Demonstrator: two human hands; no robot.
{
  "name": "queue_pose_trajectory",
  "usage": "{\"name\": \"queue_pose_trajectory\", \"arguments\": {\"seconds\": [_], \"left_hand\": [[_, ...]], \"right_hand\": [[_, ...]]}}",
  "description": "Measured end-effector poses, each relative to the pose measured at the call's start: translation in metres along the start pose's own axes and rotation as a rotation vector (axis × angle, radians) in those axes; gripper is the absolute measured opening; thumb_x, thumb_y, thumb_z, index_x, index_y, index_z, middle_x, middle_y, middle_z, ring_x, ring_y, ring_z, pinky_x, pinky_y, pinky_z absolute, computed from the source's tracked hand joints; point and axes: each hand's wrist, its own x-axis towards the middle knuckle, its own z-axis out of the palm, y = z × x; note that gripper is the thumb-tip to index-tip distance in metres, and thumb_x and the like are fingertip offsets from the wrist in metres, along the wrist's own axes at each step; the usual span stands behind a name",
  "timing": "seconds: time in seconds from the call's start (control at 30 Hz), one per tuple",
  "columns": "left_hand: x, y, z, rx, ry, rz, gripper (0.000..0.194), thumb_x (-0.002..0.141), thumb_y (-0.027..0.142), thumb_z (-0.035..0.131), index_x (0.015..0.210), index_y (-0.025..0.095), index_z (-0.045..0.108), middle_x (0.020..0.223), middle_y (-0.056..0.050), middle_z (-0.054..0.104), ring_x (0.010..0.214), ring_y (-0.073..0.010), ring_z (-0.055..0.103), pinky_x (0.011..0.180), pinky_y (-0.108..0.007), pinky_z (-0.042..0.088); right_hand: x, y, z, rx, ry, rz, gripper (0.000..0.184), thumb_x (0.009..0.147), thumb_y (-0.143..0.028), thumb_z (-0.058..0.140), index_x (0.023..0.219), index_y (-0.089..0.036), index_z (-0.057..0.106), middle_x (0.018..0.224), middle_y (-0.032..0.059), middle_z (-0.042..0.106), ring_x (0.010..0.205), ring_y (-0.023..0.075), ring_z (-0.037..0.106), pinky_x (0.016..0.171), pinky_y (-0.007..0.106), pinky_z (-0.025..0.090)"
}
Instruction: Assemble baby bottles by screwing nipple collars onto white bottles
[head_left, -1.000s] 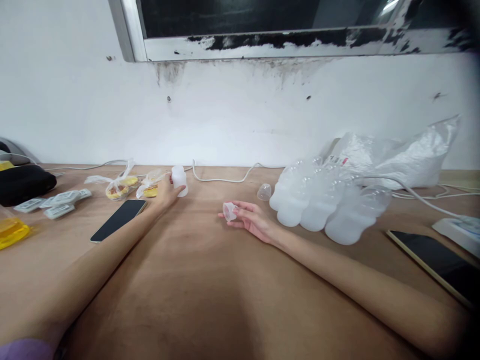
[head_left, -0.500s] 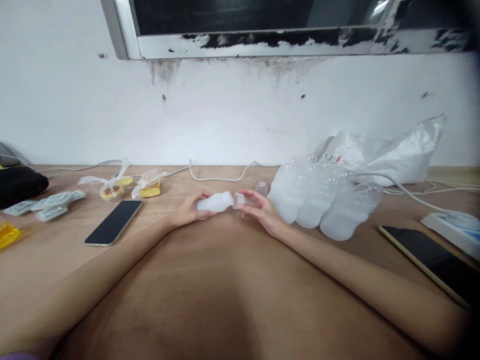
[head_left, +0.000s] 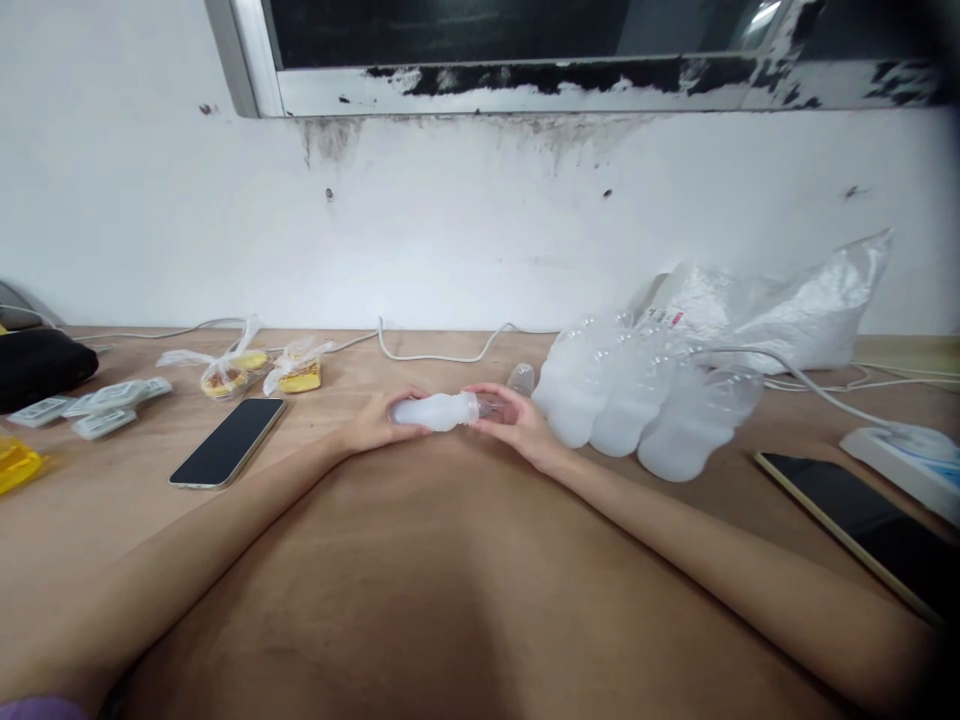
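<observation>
My left hand (head_left: 375, 423) is closed around the body of a translucent white baby bottle (head_left: 431, 411), which lies sideways above the table. At the bottle's mouth, the fingers of my right hand (head_left: 525, 425) grip a clear collar with a teat (head_left: 474, 406). The collar meets the bottle neck; whether it is threaded on I cannot tell. Just behind my right hand stands a clear domed cap (head_left: 521, 379). Several similar baby bottles (head_left: 622, 400) with clear caps are grouped to the right of that hand.
A phone (head_left: 229, 443) lies left, another phone (head_left: 862, 530) right, near a white power strip (head_left: 904, 460). Bagged yellow food (head_left: 300, 375), small white packs (head_left: 109, 405) and a black pouch (head_left: 45, 368) sit at left. A plastic bag (head_left: 795, 305) and a cable (head_left: 450, 358) are along the wall.
My right hand has brought the collar with the teat leftward against the bottle's mouth, closing the small gap between them. My left hand keeps its hold on the bottle.
</observation>
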Motion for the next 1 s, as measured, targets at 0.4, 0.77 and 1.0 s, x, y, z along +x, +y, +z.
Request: {"name": "queue_pose_trajectory", "arguments": {"seconds": [0.4,0.77,1.0], "left_hand": [[-0.003,0.025,-0.021,0.163,-0.149,-0.162,0.044,0.071,0.050,0.049,0.103,0.021,0.059,0.093,0.000,0.063,0.080,-0.0182,0.057,0.066,-0.023,0.041],[-0.001,0.031,-0.033,0.351,-0.208,-0.097,0.051,0.070,0.051,0.052,0.113,0.024,0.050,0.107,0.000,0.058,0.090,-0.0184,0.055,0.074,-0.023,0.041],[-0.004,0.034,-0.013,0.489,-0.046,0.260,0.047,0.075,0.042,0.050,0.113,0.016,0.046,0.113,-0.008,0.051,0.099,-0.0195,0.051,0.085,-0.029,0.039]], "right_hand": [[-0.007,-0.007,0.005,-0.244,-0.055,-0.237,0.032,0.072,-0.022,0.058,0.103,-0.025,0.056,0.114,0.0027,0.051,0.108,0.0171,0.046,0.089,0.034,0.042],[-0.004,-0.005,0.004,-0.236,-0.046,-0.086,0.038,0.065,-0.032,0.065,0.099,-0.020,0.055,0.101,0.0049,0.058,0.089,0.0167,0.057,0.076,0.029,0.047],[-0.001,-0.009,0.006,-0.130,-0.116,0.349,0.059,0.078,-0.061,0.030,0.062,-0.009,0.054,0.051,0.0090,0.058,0.032,0.0096,0.048,0.029,0.018,0.028]]}}
